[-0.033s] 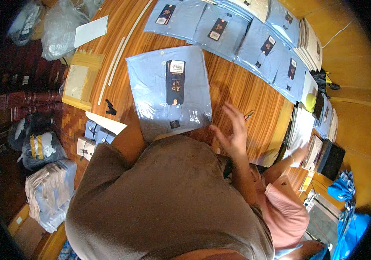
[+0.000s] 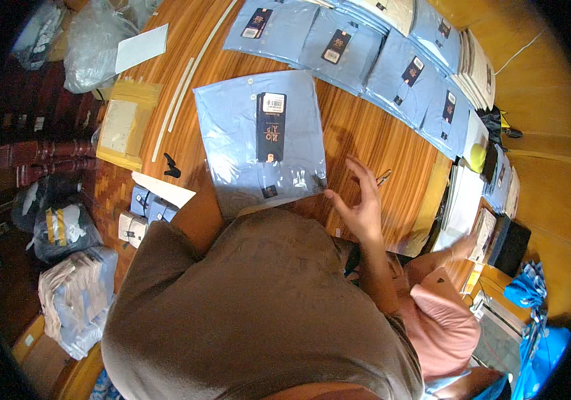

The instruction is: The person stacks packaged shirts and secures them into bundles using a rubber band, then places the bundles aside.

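Note:
A folded light-blue shirt (image 2: 232, 127) in a clear plastic bag lies in front of me, tilted slightly, with a dark hang tag (image 2: 271, 137) on it. My left forearm (image 2: 200, 212) reaches up to the bag's lower left edge, and the hand itself is hidden behind the bag. Just off the lower right corner of the bag is my right hand (image 2: 364, 210), empty, fingers apart. Beyond it on the wooden table (image 2: 392, 150) lies a small metal tool, perhaps a clipper (image 2: 383, 177).
Rows of bagged blue shirts (image 2: 339, 50) line the table's far side. At left are a taped cardboard box (image 2: 125, 127), a black clip-like object (image 2: 171, 166) and pale strips (image 2: 180, 100). A co-worker in a pink top (image 2: 442, 320) sits close on my right, one arm stretched over papers.
My right hand has shifted very slightly to the right. The co-worker's arm and hand have moved a little. The bagged shirt stays in place.

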